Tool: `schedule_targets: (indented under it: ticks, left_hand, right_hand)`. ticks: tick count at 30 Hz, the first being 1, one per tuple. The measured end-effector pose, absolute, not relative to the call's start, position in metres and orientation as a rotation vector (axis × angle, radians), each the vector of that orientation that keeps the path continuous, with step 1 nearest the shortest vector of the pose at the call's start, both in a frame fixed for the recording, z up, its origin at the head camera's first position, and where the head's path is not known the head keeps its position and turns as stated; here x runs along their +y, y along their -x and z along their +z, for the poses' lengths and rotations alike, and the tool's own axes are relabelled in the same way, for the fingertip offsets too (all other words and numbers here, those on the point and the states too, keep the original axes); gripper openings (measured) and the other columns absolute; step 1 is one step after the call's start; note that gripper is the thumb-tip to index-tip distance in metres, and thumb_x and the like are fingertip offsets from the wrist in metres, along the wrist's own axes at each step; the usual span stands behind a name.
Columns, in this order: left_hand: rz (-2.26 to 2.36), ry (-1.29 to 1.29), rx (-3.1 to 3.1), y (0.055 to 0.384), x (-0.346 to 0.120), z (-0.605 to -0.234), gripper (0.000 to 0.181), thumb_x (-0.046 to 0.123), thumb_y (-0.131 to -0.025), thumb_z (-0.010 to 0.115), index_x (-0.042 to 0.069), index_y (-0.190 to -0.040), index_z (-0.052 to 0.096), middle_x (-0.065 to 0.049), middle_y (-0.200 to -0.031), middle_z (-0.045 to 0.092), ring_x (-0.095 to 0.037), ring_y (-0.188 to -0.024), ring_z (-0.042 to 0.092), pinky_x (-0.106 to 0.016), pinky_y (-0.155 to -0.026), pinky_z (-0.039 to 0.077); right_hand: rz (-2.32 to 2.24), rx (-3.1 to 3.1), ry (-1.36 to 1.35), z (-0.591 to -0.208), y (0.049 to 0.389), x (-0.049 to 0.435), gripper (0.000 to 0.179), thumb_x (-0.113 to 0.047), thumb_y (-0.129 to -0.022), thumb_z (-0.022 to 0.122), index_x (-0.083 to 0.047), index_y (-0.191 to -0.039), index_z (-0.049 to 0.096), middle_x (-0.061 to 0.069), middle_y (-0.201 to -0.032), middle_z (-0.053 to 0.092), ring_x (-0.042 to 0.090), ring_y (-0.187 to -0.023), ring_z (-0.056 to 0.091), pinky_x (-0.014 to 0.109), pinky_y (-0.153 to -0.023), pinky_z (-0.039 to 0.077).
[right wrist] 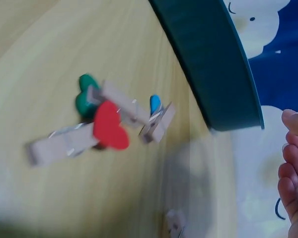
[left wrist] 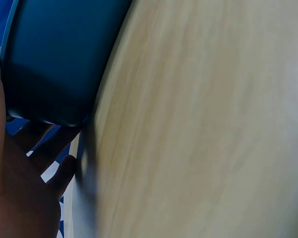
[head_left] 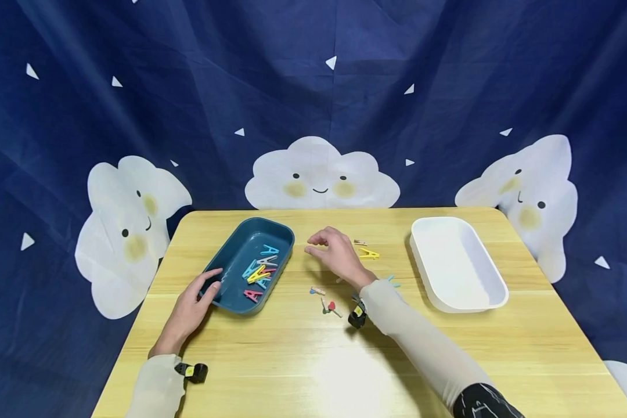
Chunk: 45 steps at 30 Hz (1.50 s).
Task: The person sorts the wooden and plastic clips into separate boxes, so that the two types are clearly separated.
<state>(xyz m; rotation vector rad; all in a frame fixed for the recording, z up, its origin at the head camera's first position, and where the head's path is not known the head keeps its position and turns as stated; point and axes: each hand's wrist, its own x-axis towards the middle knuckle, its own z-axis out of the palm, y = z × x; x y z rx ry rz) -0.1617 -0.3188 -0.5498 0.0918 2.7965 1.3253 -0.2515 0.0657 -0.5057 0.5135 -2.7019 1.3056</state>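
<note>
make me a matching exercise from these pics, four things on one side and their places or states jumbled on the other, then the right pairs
Things
1. teal tray
2. white tray
3. left hand
4. red-heart wooden clothespin

Places and states
A. lying between the two trays
B. at the near rim of a tray
C. has plastic clothespins inside
D. standing on the right side of the table

Right pairs
1-C, 2-D, 3-B, 4-A
</note>
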Motion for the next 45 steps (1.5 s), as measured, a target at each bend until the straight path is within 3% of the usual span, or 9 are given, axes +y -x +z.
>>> schedule_targets:
  ticks: [11, 28, 36, 45]
  left_hand:
    - [1.323, -0.097, 2.800, 0.162, -0.319, -0.551, 0.056, 0.050, -0.116, 0.049, 0.019, -0.162, 0.051, -0.022, -0.171, 0.042, -0.050, -0.161, 0.033, -0.074, -0.126, 0.029]
    - [1.318, -0.115, 2.812, 0.162, -0.317, -0.552, 0.055, 0.049, -0.116, 0.049, 0.018, -0.161, 0.052, -0.022, -0.171, 0.043, -0.050, -0.160, 0.034, -0.074, -0.126, 0.030]
    - [1.316, -0.117, 2.805, 0.164, -0.317, -0.550, 0.056, 0.051, -0.116, 0.049, 0.020, -0.162, 0.051, -0.022, -0.171, 0.043, -0.049, -0.160, 0.034, -0.074, -0.126, 0.030]
    - [1.311, -0.097, 2.794, 0.162, -0.318, -0.547, 0.057, 0.051, -0.116, 0.048, 0.019, -0.163, 0.050, -0.022, -0.172, 0.041, -0.050, -0.161, 0.033, -0.074, -0.126, 0.029]
  right_hand:
    - [1.314, -2.716, -0.450, -0.512, 0.232, 0.100, 0.027, -0.026, -0.098, 0.084, -0.007, -0.118, 0.080, 0.003, -0.111, 0.074, 0.025, -0.105, 0.066, 0.044, -0.095, 0.058]
    - [1.302, -2.690, -0.336, -0.523, 0.205, 0.148, 0.029, -0.025, -0.096, 0.086, -0.008, -0.118, 0.081, 0.005, -0.116, 0.075, 0.031, -0.107, 0.074, 0.052, -0.096, 0.062]
    - [1.227, -2.686, -0.257, -0.530, 0.193, 0.173, 0.027, -0.023, -0.095, 0.087, -0.009, -0.117, 0.081, 0.008, -0.112, 0.075, 0.029, -0.104, 0.074, 0.051, -0.096, 0.063]
    - [1.188, -2.663, -0.204, -0.535, 0.178, 0.189, 0.027, -0.023, -0.094, 0.089, -0.009, -0.115, 0.081, 0.008, -0.109, 0.076, 0.027, -0.097, 0.072, 0.045, -0.088, 0.060]
